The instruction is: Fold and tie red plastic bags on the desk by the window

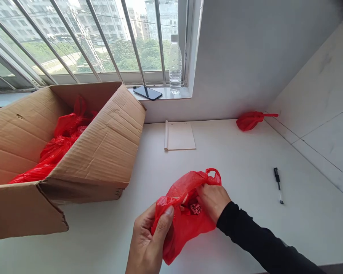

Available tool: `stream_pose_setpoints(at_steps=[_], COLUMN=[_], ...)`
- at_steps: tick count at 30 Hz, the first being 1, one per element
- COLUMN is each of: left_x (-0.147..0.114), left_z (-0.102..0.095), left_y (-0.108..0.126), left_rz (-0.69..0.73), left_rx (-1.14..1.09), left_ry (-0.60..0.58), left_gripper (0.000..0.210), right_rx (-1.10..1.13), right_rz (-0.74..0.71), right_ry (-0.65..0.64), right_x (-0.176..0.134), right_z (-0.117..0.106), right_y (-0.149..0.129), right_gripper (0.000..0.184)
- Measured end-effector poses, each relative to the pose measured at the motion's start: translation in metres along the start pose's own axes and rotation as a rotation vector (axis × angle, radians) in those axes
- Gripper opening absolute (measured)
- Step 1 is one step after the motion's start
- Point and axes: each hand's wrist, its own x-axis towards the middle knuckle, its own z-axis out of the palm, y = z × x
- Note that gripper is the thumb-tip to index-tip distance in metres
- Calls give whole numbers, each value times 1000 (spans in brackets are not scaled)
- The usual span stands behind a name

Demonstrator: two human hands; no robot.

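Both hands held a red plastic bag just above the near edge of the white worktop. The left hand was closed on the bag's left side, thumb pressed flat against the film and fingers curled behind it. The right hand, in a black sleeve, gripped the bag's upper right part near its handle loops, fingers pinched into the plastic. A small printed red-and-white item showed through the opening between the two hands; what it was could not be told.

To the left stood an open cardboard box, its flaps spread, with more red bags heaped inside. At the far side of the worktop a small notepad lay flat, and at the far right, against the wall, lay another bunched red bag. A black pen lay well apart to the right of the hands. On the window sill beyond, a clear water bottle stood upright with a dark phone lying just beside it.
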Motion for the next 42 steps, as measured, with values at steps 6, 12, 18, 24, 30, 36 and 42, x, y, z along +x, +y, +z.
stream_pose_setpoints(at_steps=[6, 12, 18, 24, 30, 36, 42], left_x=[0, 2, 5, 6, 7, 7, 7], left_z=[1, 2, 1, 3, 7, 7, 7], left_y=[0, 0, 0, -4, -3, 5, 1], left_rz=[16, 63, 95, 79, 76, 116, 102], left_rx=[-3, 10, -18, -44, -94, -153, -130], left_ry=[36, 75, 82, 42, 36, 83, 53], left_gripper=[39, 42, 41, 39, 39, 40, 40], right_rx=[3, -20, -35, 215, 645, 106, 36], right_rz=[35, 126, 145, 124, -200, -56, -36], right_ry=[1, 34, 1, 45, -74, -86, -160], right_x=[-5, -18, -27, -29, -29, -26, -19], right_z=[-10, -25, -42, -38, -21, -19, -12], right_y=[10, 17, 23, 14, -1, 6, 9], right_gripper=[16, 38, 45, 44, 32, 26, 27])
